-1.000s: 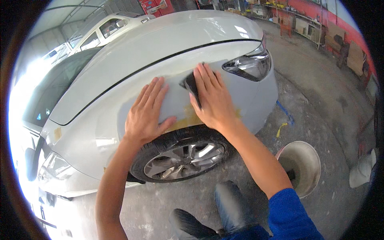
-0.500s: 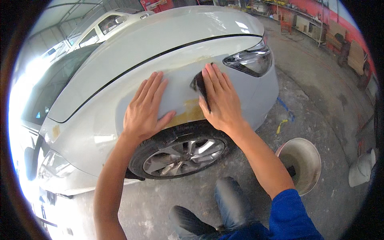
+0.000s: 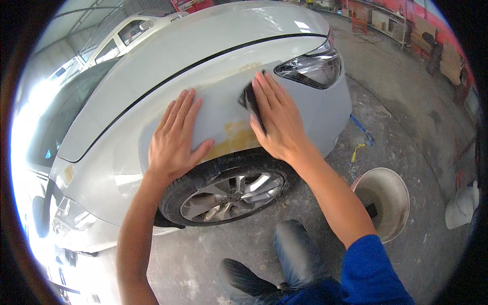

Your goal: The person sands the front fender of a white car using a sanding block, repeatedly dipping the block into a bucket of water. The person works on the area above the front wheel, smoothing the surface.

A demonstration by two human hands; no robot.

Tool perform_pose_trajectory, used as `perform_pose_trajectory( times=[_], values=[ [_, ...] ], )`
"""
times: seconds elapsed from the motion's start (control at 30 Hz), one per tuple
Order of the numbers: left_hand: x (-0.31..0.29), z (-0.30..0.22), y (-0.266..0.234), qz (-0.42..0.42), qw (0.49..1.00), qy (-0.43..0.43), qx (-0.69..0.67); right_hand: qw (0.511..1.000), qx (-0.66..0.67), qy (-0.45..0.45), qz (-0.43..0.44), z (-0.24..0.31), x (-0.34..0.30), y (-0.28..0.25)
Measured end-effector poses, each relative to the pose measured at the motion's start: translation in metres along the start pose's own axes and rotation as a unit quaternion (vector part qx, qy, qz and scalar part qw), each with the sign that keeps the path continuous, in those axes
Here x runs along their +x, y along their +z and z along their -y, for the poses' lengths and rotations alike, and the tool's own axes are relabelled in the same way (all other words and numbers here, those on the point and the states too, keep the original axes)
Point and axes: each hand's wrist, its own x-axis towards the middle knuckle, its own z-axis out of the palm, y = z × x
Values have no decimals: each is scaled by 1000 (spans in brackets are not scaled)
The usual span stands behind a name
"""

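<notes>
My left hand (image 3: pixel 175 136) lies flat on the fender (image 3: pixel 216 109) of a pale grey car, above the front wheel. Its fingers are stretched out and hold nothing. Under my right hand (image 3: pixel 277 117) is a folded black sheet of sandpaper (image 3: pixel 247 98), pressed against the fender near the headlight (image 3: pixel 313 69). The sheet's dark edge shows along the thumb side; the rest is hidden by the palm. Between my hands, a yellowish-brown patch (image 3: pixel 238 137) shows through the matte grey surface just above the wheel arch.
The tyre and alloy wheel (image 3: pixel 231 198) sit below my hands. To the right on the concrete floor stands a round bucket (image 3: pixel 399 195) with a dark object inside. Farther right is a white container (image 3: pixel 460 208). A blue strap (image 3: pixel 362 127) lies near the bumper.
The view has shifted slightly, and the car appears a little higher and to the left. My left hand has slid slightly left; my right hand stays on the sandpaper near the headlight.
</notes>
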Motion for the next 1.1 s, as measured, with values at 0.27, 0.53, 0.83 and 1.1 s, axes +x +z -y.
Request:
perform_pose_trajectory(
  times=[0.27, 0.53, 0.83, 1.1],
  values=[
    [-3, 1, 3, 3, 1000, 6, 7, 1000, -5, 13, -16, 4, 10, 8],
    [-1, 3, 8, -3, 1000, 11, 8, 994, -47, 90, -49, 44, 29, 25],
    [-1, 2, 9, 8, 999, -6, 34, 993, -26, 111, -29, 60, 34, 32],
    [-1, 0, 4, 2, 1000, 0, 9, 992, -41, 114, -45, 42, 34, 29]
  ],
)
